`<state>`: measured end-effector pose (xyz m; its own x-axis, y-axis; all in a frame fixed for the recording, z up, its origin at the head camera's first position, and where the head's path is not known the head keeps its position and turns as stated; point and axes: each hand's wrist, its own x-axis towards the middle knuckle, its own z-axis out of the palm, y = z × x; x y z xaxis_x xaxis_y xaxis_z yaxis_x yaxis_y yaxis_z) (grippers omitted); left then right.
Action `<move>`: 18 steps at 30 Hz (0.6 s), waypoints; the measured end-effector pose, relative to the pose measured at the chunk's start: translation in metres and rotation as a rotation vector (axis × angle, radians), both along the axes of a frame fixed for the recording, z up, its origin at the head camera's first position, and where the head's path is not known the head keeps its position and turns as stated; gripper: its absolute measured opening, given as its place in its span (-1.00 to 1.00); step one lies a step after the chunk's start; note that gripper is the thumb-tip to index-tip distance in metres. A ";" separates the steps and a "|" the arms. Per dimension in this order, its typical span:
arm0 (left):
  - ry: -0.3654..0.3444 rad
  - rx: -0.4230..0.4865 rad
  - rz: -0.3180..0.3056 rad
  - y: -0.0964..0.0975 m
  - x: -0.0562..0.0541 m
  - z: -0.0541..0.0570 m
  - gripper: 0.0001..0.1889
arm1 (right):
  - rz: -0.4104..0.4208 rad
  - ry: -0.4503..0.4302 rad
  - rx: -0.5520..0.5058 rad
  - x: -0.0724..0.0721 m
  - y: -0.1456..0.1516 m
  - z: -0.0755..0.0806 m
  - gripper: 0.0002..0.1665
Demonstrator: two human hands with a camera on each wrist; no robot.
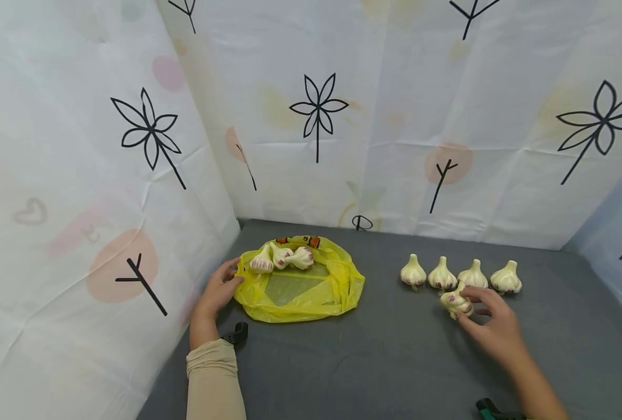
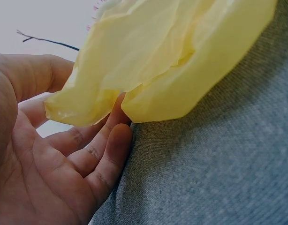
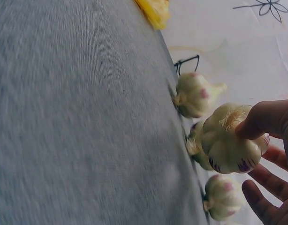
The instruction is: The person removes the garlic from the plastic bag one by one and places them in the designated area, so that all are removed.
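My right hand (image 1: 492, 329) holds a garlic bulb (image 1: 455, 300) between thumb and fingers, in front of a row of several garlic bulbs (image 1: 413, 272) at the right. In the right wrist view, the held garlic bulb (image 3: 231, 140) shows its root end, with the thumb pressed against it. At the left, a yellow plastic bag (image 1: 295, 313) lies spread with its mouth open. Three garlic bulbs (image 1: 300, 258) rest together at its back left. My left hand (image 1: 220, 291) pinches the bag's left edge; the left wrist view has the thumb behind the yellow film (image 2: 148, 70).
A dark grey cloth (image 1: 374, 356) covers the table. White sheets (image 1: 395, 87) with drawn flowers and twigs hang behind it and along both sides. Black wrist straps (image 1: 240, 333) show near both wrists.
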<state>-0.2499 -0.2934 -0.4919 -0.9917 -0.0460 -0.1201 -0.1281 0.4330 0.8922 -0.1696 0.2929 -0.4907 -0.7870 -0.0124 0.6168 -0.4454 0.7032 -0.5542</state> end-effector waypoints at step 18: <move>-0.005 -0.005 -0.004 -0.001 -0.002 -0.001 -0.33 | -0.139 -0.016 0.008 0.003 0.039 0.001 -0.42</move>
